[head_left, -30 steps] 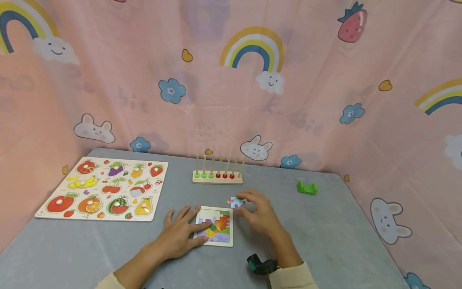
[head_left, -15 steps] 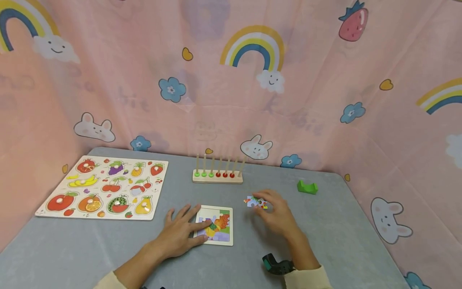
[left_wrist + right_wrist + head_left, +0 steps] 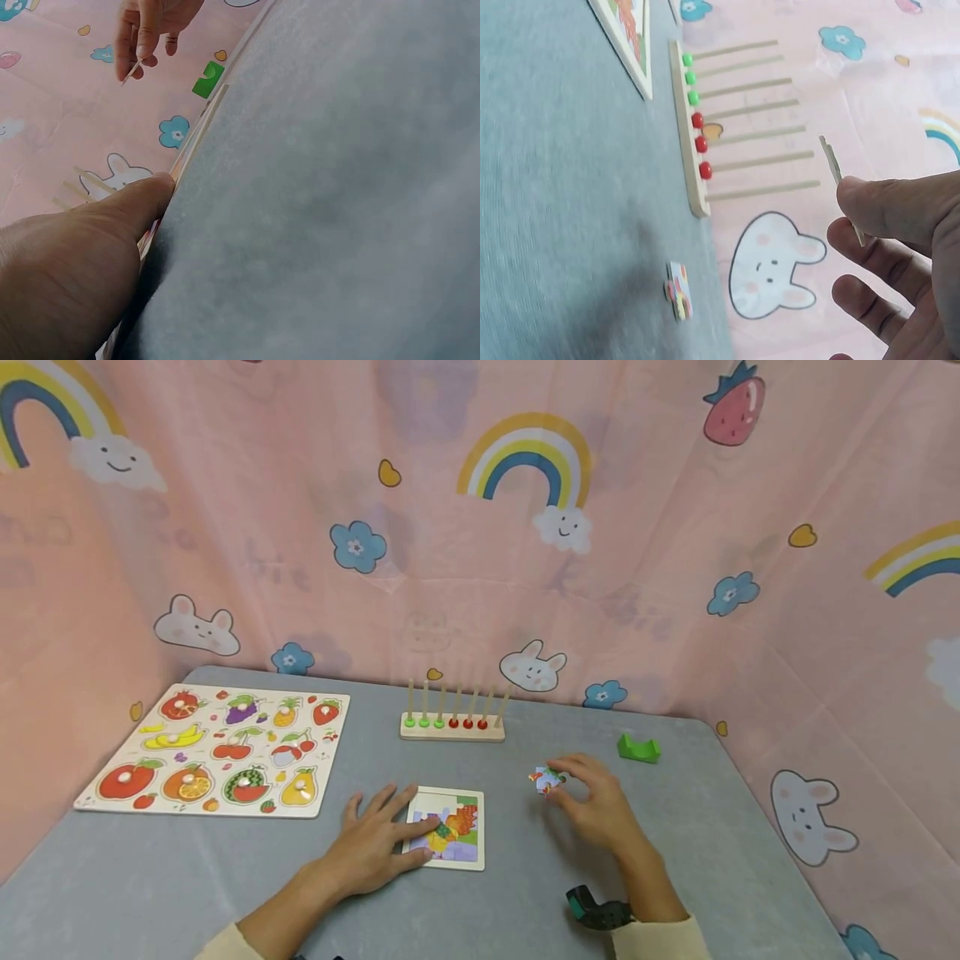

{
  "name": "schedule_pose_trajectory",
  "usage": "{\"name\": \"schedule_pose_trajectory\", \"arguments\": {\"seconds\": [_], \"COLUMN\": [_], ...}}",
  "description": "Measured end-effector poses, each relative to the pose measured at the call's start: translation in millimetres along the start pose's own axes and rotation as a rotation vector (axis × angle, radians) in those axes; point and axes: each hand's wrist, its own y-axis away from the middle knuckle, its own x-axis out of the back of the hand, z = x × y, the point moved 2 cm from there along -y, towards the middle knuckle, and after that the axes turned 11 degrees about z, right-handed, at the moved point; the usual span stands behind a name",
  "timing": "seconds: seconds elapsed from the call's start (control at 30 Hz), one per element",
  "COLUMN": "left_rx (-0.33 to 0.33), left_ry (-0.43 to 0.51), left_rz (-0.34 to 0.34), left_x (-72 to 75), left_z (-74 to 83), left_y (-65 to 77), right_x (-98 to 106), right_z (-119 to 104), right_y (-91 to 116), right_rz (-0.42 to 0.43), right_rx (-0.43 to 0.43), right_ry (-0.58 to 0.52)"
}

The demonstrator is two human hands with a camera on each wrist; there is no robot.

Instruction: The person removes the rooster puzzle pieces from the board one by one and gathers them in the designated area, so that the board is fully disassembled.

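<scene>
My right hand [image 3: 600, 806] pinches a small jigsaw piece [image 3: 546, 777] between thumb and fingers, raised above the table to the right of the square puzzle tray [image 3: 481, 835]. The right wrist view shows this held piece edge-on, and a second jigsaw piece [image 3: 679, 291] lying on the table below. From the head, the held piece covers most of that second one. My left hand [image 3: 367, 847] rests with spread, straight fingers on the tray's left side. Picture pieces fill the tray's lower and right parts; its upper left shows pale bare base.
A fruit puzzle board [image 3: 281, 793] lies at the left. Toward the back stands a wooden peg rack [image 3: 452, 734] with green and red beads. A green notched block [image 3: 639, 750] sits at the back right. Pink printed cloth [image 3: 450, 610] hangs behind the table.
My right hand has moved rightward with the pinched jigsaw piece, away from the puzzle tray. The left hand and the tray have stayed in place.
</scene>
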Motion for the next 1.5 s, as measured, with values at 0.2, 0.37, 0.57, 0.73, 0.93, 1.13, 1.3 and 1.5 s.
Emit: {"name": "schedule_pose_trajectory", "arguments": {"seconds": [0.2, 0.37, 0.57, 0.73, 0.93, 1.13, 1.3, 1.5], "left_rx": [0.000, 0.006, 0.008, 0.007, -0.002, 0.005, 0.003, -0.001], "left_ry": [0.001, 0.004, -0.001, -0.005, -0.007, -0.013, -0.005, -0.011], "left_rz": [0.006, -0.002, -0.009, -0.005, 0.000, 0.001, 0.006, 0.007], "left_x": [-1.9, -3.6, -4.5, -3.9, -4.3, -4.2, -2.8, -2.9], "left_z": [-0.3, -0.5, -0.3, 0.3, 0.4, -0.9, -0.8, -1.3], "left_y": [0.0, 0.4, 0.7, 0.3, -0.4, 0.7, 1.2, 1.0], "right_x": [8, 15, 22, 28, 34, 32, 28, 21], "right_z": [5, 10, 18, 26, 39, 52, 58, 65], "right_y": [2, 3, 5, 8, 11, 14, 16, 20], "right_rz": [0.011, 0.032, 0.048, 0.056, 0.095, 0.114, 0.101, 0.083], "right_rx": [0.005, 0.032, 0.030, -0.017, -0.003, 0.001, -0.056, -0.072], "right_ry": [0.024, 0.034, 0.044, 0.060, 0.079, 0.068, 0.066, 0.060]}}
